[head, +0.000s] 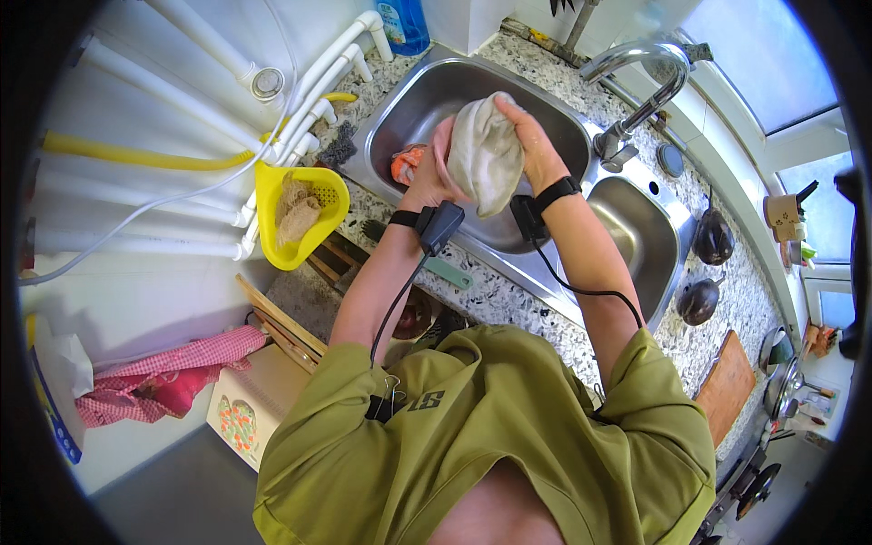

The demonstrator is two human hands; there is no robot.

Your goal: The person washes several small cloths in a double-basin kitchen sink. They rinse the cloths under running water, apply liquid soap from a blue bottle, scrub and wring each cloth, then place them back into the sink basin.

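Note:
Over the larger steel sink basin (409,95) I hold a damp-looking, greyish-white cloth (485,153) bunched up, with a pink cloth part (444,146) along its left side. My left hand (428,174) grips the pink side from below; the cloth hides most of its fingers. On the opposite side, my right hand (535,146) has its fingers over the cloth's upper right edge. An orange-and-white crumpled item (407,163) lies in the basin beside my left hand; what it is, I cannot tell. Black straps with small devices and cables sit on both wrists.
A chrome faucet (644,102) arches over the back of the sink, by a smaller basin (630,218). Two eggplants (713,235) and a wooden cutting board (727,388) lie right. Left are a yellow strainer basket (300,255) and white pipes (170,95). A green-handled tool (446,271) lies in front.

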